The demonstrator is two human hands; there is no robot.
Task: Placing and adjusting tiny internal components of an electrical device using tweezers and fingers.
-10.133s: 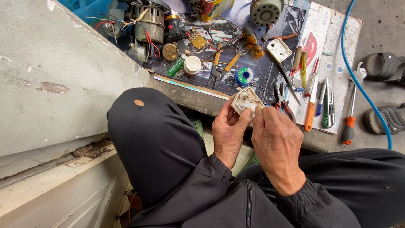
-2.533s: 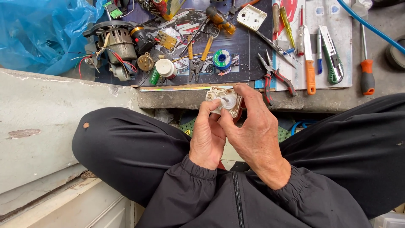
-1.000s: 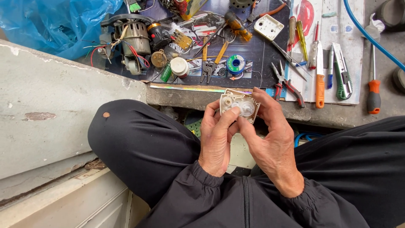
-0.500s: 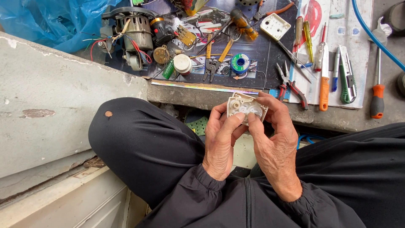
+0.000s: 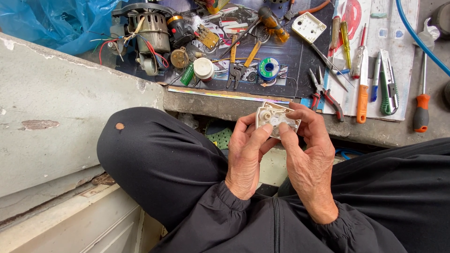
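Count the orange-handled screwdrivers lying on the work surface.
2. One orange-handled screwdriver lies on the white sheet beside the red-handled pliers; the other orange-handled screwdriver lies further right on bare concrete. More may sit out of frame.

Both hands hold a small white plastic gear housing [image 5: 277,119] above the person's lap: the left hand [image 5: 246,157] grips its left edge with the thumb on its face, and the right hand [image 5: 309,159] wraps its right side, thumb tip pressing on the white parts inside beside a small brass-coloured gear. Beyond them a dark printed mat [image 5: 281,61] on the ground carries a small electric motor [image 5: 150,35] with red wires, a spool of solder [image 5: 268,68], a white square cover [image 5: 308,27] and red-handled pliers [image 5: 323,93]. To the right lie an orange-handled screwdriver [image 5: 362,89] and a green utility knife [image 5: 387,84], with a blue plastic bag [image 5: 51,21] at upper left.
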